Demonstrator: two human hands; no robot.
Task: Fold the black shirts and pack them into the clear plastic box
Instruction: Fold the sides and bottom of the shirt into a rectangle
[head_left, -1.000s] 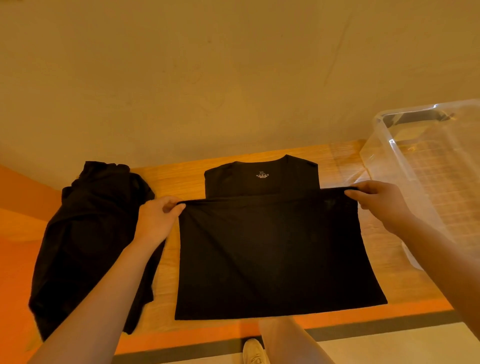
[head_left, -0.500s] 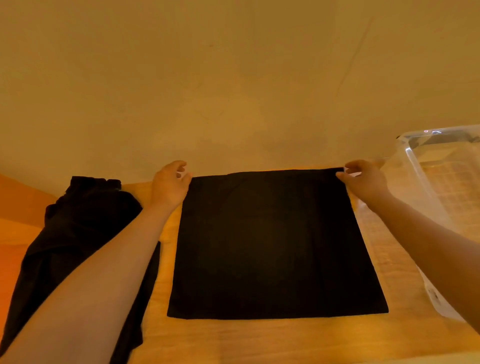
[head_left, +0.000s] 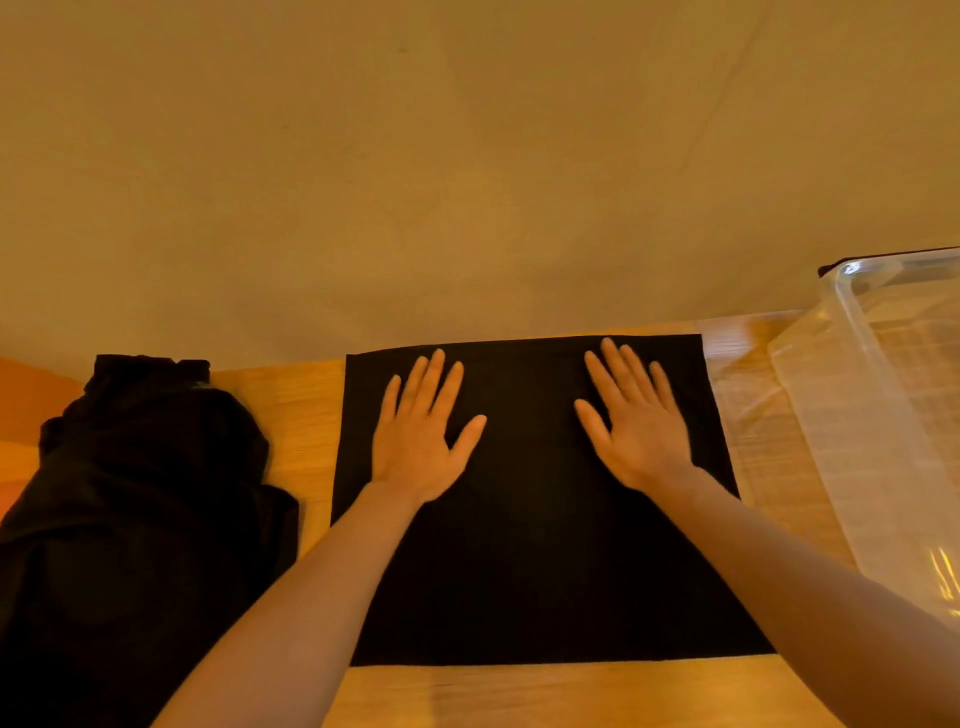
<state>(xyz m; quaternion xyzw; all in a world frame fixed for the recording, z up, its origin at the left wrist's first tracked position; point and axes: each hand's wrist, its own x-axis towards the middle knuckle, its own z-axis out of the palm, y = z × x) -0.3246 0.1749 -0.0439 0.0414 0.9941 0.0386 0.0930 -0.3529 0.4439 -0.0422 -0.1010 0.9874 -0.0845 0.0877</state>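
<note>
A black shirt, folded into a flat rectangle, lies on the wooden table in front of me. My left hand rests flat on its upper left part, fingers spread. My right hand rests flat on its upper right part, fingers spread too. Neither hand grips the cloth. A heap of unfolded black shirts lies at the left of the table. The clear plastic box stands at the right and looks empty.
A plain beige wall rises right behind the table's far edge. Bare wood shows between the heap and the folded shirt, and along the near edge.
Both hands carried the shirt's lower edge up over the collar, laid it at the far edge, let go of the corners and moved inward to lie flat on the cloth.
</note>
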